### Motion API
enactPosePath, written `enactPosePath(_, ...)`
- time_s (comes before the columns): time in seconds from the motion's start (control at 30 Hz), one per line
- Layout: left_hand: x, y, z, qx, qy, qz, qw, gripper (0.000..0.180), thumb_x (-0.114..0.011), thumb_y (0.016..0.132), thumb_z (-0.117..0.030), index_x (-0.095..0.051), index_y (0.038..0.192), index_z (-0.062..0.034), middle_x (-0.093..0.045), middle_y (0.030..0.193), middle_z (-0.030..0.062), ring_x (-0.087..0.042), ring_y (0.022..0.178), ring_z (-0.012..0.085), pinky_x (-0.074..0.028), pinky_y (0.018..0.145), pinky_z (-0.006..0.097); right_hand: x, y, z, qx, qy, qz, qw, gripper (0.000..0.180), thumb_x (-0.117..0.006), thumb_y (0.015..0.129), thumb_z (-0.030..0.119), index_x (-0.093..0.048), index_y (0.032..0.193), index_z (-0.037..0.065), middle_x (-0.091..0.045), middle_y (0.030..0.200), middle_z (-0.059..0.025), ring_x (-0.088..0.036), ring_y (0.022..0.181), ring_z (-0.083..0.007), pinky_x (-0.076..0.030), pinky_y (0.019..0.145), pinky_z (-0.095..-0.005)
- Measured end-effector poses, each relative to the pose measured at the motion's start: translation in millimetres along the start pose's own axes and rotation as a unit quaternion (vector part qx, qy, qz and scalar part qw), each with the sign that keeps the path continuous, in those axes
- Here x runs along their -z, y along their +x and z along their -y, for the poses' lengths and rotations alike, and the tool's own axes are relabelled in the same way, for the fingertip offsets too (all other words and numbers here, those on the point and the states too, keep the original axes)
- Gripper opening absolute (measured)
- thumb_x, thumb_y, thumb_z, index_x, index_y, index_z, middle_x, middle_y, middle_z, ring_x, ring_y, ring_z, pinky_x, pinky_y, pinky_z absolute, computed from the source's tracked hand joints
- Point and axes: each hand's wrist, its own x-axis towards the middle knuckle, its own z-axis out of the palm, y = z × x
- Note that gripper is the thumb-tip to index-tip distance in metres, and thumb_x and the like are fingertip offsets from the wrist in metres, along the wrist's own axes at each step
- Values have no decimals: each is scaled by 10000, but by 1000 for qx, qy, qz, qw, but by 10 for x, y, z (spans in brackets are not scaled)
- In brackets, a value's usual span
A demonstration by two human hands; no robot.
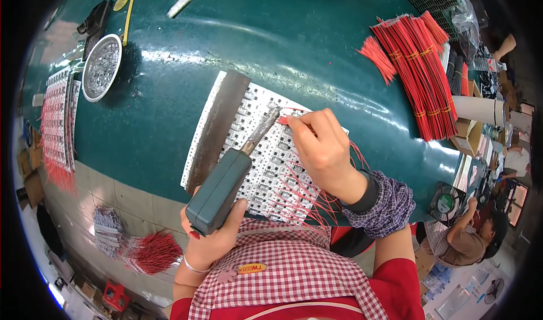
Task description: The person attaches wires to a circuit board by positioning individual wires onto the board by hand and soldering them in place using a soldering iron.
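Note:
A white circuit board panel (266, 176), dotted with rows of small black parts, lies on the green table in front of me. Along its left side rests a dark flat metal bar (216, 125). My left hand (212, 245) is wrapped round the green body of a soldering gun (219, 187), whose grey tip reaches the panel's upper part. Close beside that tip, my right hand (325, 153) pinches the ends of red wires (284, 120) against the panel. More thin red wires (300, 193) trail from the panel's lower right.
Yellow-tied bundles of red wire (418, 77) lie at the far right. At the left stand a white-rimmed bowl (102, 68) of silvery bits and a stack of wired panels (59, 119). A small black fan (447, 201) is at the right edge, near another person (472, 238).

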Motion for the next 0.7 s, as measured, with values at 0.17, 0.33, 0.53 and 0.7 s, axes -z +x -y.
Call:
enactPosePath(0.17,-26,33,61,-47,16,9,999,223,-787,790,4,-706,993,49,-689,918,121,-643,716,160,-516,625,277,1,17,29,3,-15,5,1000,305,-732,679,-87,-697,975,-22,-585,814,-79,-577,710,-226,-479,574,-333)
enactPosePath(0.33,-11,64,33,-51,43,28,997,208,-779,788,16,-700,976,57,-679,916,130,-645,707,164,-513,618,278,10,39,43,-1,-18,14,1000,306,-729,671,-85,-693,970,-36,-578,816,-83,-573,709,-224,-478,577,-328)
enactPosePath(0.53,1,75,-28,-18,60,39,997,189,-771,796,21,-694,965,60,-674,893,115,-641,691,144,-505,606,264,0,50,72,-1,-25,25,999,317,-701,668,-77,-683,984,-52,-562,824,-97,-562,721,-235,-479,587,-335)
enactPosePath(0.7,-3,87,-34,-36,62,38,997,188,-763,806,25,-690,976,59,-672,880,100,-631,691,123,-500,607,254,31,72,102,-2,-43,41,998,329,-690,680,-62,-671,1008,-60,-561,852,-106,-558,741,-245,-481,595,-338)
